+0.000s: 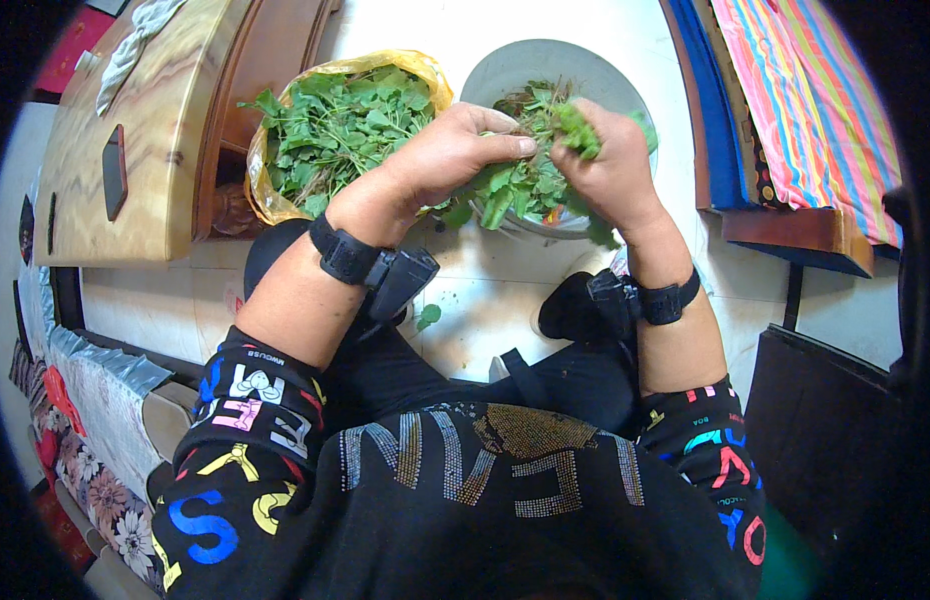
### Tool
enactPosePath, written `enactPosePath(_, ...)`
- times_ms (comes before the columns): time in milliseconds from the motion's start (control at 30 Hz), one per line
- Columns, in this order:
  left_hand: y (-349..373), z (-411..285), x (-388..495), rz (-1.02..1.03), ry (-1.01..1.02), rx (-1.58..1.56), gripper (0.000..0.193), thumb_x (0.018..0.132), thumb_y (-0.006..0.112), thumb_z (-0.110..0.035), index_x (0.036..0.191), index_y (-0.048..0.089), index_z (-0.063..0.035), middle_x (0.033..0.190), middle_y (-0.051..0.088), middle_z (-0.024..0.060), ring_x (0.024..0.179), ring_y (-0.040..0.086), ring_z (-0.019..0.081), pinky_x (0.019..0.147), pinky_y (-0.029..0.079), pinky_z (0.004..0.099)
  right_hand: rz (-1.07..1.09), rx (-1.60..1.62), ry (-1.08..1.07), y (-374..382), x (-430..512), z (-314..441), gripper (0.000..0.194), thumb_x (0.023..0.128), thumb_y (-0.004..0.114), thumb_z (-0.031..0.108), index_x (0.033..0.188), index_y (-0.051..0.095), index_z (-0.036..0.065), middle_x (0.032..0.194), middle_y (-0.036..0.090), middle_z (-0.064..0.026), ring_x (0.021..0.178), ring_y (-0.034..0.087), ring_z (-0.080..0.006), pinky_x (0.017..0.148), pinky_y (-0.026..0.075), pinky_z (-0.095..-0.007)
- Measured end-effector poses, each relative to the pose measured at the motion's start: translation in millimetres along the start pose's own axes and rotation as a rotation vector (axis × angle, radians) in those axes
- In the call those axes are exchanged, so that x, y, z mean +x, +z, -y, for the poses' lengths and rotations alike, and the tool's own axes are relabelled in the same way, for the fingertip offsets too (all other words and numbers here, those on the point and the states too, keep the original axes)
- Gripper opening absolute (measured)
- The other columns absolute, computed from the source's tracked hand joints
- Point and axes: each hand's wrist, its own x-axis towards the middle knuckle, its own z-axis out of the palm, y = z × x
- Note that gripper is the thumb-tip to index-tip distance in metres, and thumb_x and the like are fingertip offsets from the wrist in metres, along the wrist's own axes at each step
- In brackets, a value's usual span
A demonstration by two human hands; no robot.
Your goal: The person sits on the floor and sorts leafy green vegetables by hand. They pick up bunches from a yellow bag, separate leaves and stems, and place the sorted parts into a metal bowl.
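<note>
My left hand (461, 146) holds leafy greens (499, 206) with thin brown roots, its thumb and forefinger close together and pointing right. A small bunch of bright green leaves (577, 131) is in my closed right hand (611, 161), just across from the left thumb. Both hands are over the near part of a grey round tub (495, 71), where more greens and rooty stems (536, 97) lie partly hidden by my hands. To the left of the tub stands a yellow plastic bag (255, 176) heaped with green leafy plants (352, 124).
A marble-topped table (157, 150) on the left bears a phone (115, 172) and a cloth (135, 45). At the right is a wooden-framed seat with a striped cover (817, 112). A loose leaf (428, 316) lies on the tiled floor (472, 300) between my feet.
</note>
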Motion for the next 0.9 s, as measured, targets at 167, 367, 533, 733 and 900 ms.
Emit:
enactPosePath(167, -1, -1, -3, -0.048, 0.022, -0.221, 0.023, 0.086, 0.059, -0.018, 0.095, 0.064, 0.0025, 0.086, 0.066, 0.0093, 0.075, 0.063, 0.0143, 0.068, 0.053, 0.026, -0.098, 0.134, 0.385, -11, 11, -23, 0.021, 0.081, 0.059, 0.015, 0.095, 0.065, 0.001, 0.07, 0.061, -0.0029, 0.065, 0.055, -0.01, 0.061, 0.045, -0.0243)
enactPosePath(367, 0, 1, -1, -0.016, 0.014, -0.339, 0.029, 0.086, 0.06, -0.024, 0.101, 0.062, 0.0011, 0.09, 0.064, 0.0074, 0.078, 0.063, 0.0148, 0.071, 0.053, 0.0284, 0.014, 0.715, 0.484, -4, 3, -4, 0.022, 0.082, 0.065, 0.021, 0.094, 0.067, 0.004, 0.07, 0.06, 0.0015, 0.058, 0.05, -0.0059, 0.052, 0.04, -0.0203)
enactPosePath(533, 8, 7, 5, -0.008, 0.0, -0.32, 0.03, 0.087, 0.058, -0.027, 0.103, 0.061, -0.0012, 0.086, 0.064, 0.0047, 0.072, 0.061, 0.0124, 0.062, 0.05, 0.0244, -0.003, 0.941, 0.496, 15, 1, 15, 0.02, 0.083, 0.065, 0.02, 0.092, 0.067, 0.003, 0.067, 0.057, 0.0024, 0.057, 0.047, -0.0055, 0.051, 0.038, -0.0197)
enactPosePath(733, -4, 9, 5, 0.083, -0.007, -0.633, 0.042, 0.092, 0.045, -0.025, 0.123, 0.047, 0.002, 0.069, 0.038, -0.0051, 0.056, 0.033, 0.0066, 0.048, 0.029, 0.0193, -0.136, 1.372, 0.539, 2, 7, -17, 0.021, 0.09, 0.051, 0.021, 0.093, 0.06, 0.002, 0.075, 0.058, -0.0049, 0.067, 0.055, -0.0131, 0.061, 0.045, -0.0231)
enactPosePath(900, -15, 12, 7, 0.091, 0.093, -0.714, 0.045, 0.089, 0.041, -0.016, 0.13, 0.038, 0.0037, 0.083, 0.045, 0.002, 0.065, 0.038, 0.0107, 0.057, 0.035, 0.0235, 0.06, 1.749, 0.364, -36, 17, -28, 0.02, 0.093, 0.049, 0.024, 0.084, 0.055, 0.007, 0.069, 0.05, 0.0024, 0.062, 0.049, -0.0088, 0.057, 0.04, -0.0239)
